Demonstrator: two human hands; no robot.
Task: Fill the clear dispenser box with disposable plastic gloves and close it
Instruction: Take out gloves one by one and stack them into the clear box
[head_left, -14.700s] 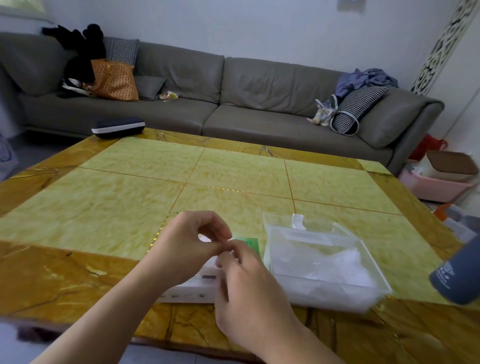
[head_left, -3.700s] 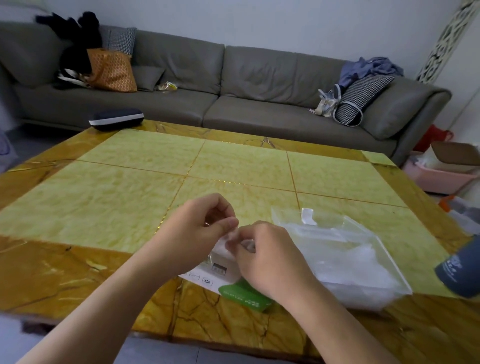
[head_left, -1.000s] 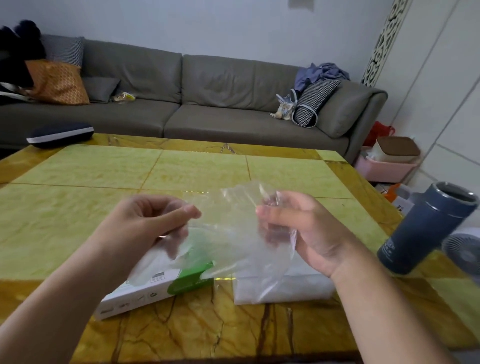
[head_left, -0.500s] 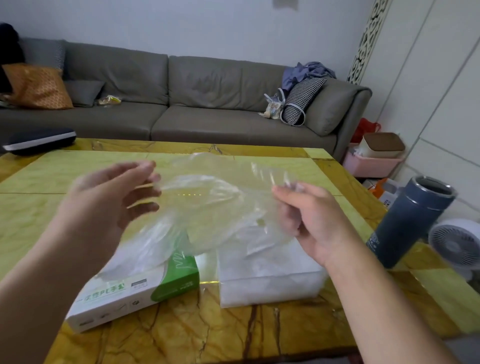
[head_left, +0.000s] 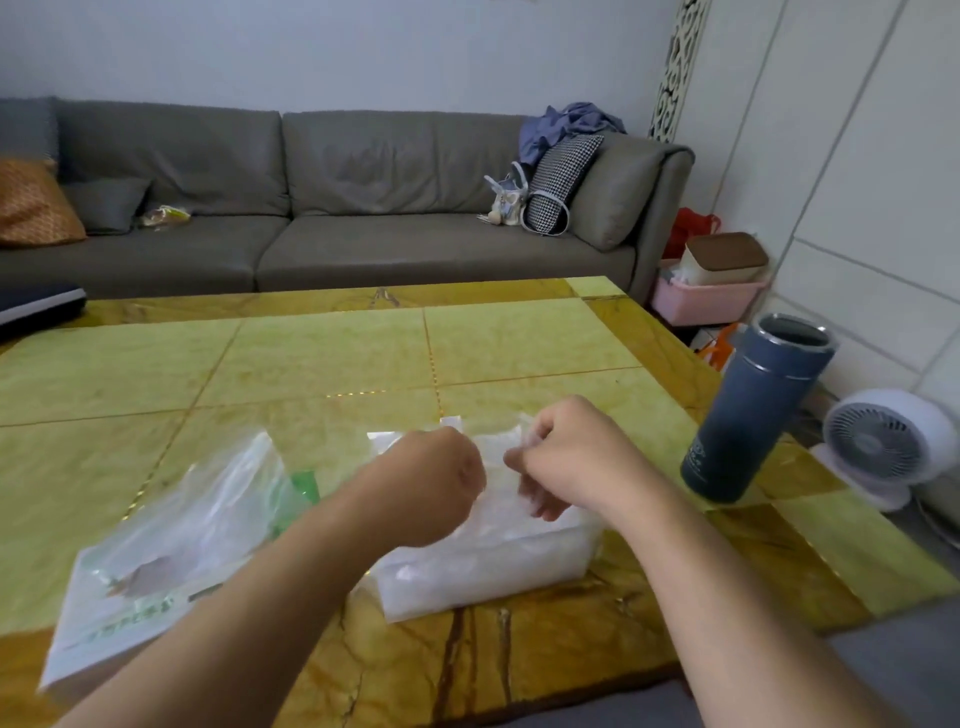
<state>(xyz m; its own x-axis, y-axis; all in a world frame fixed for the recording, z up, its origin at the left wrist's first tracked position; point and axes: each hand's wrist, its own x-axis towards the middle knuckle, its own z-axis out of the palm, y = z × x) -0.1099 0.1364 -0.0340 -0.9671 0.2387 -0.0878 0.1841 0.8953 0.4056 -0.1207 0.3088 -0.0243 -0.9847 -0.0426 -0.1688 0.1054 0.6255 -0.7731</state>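
The clear dispenser box (head_left: 483, 577) stands near the table's front edge, open and packed with crumpled clear plastic gloves (head_left: 498, 525). Its lid (head_left: 415, 434) stands up at the far side. My left hand (head_left: 431, 483) is a downward fist over the box's left half, with its fingertips hidden in the gloves. My right hand (head_left: 566, 457) hovers over the right half and pinches a bit of clear plastic between thumb and fingers. Left of the box lies the white and green glove carton (head_left: 104, 623) with a limp clear plastic sheet (head_left: 208, 514) draped over it.
A dark blue tumbler (head_left: 753, 410) stands upright on the yellow marble table (head_left: 322, 364), close to the right of my right hand. A dark case (head_left: 36, 304) lies at the far left edge. Behind the table is a grey sofa (head_left: 363, 208). On the floor at right stands a white fan (head_left: 883, 447).
Both hands came down from chest height onto the box. The clear plastic that was stretched between them now lies partly on the carton and partly in the box.
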